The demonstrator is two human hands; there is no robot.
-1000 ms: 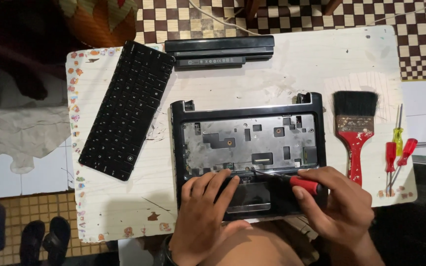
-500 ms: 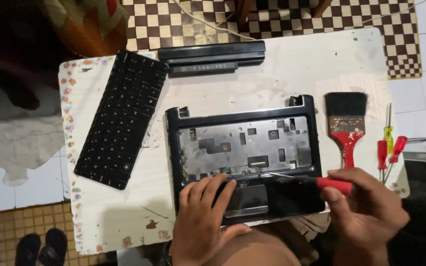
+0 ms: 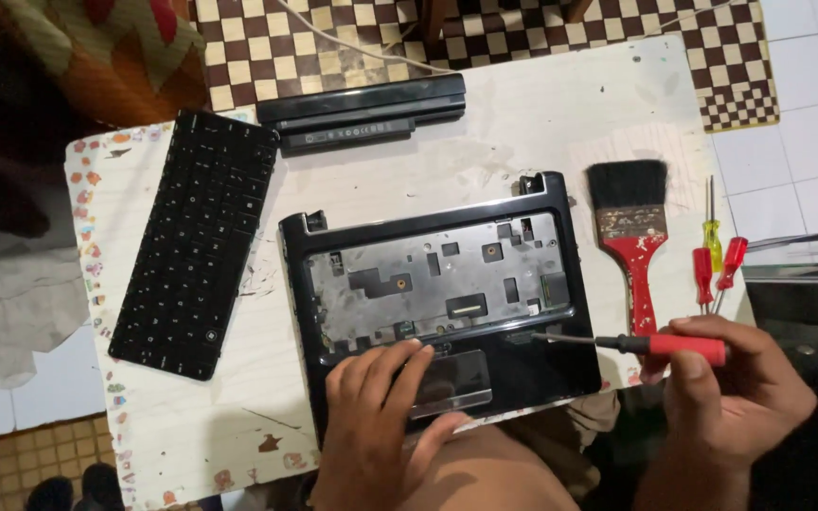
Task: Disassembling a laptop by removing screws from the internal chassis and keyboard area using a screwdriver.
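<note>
A black laptop base [image 3: 447,284] with its keyboard taken off lies on a white table [image 3: 523,123]. My left hand [image 3: 376,416] rests flat on the palm rest beside the touchpad [image 3: 452,378], fingers spread. My right hand [image 3: 726,388] grips a red-handled screwdriver [image 3: 660,344] held level, its tip pointing left at the right side of the palm rest. The removed black keyboard [image 3: 196,241] lies to the left of the base.
A long black battery [image 3: 362,112] lies at the table's far edge. A red-handled paintbrush [image 3: 634,237] and three small screwdrivers [image 3: 714,255] sit right of the laptop. Checkered cloth lies behind, tiled floor around, a dark object at the right edge.
My right hand drew the screwdriver out to the right, off the palm rest's middle. The view shifted closer and slightly left. My left hand stayed on the palm rest.
</note>
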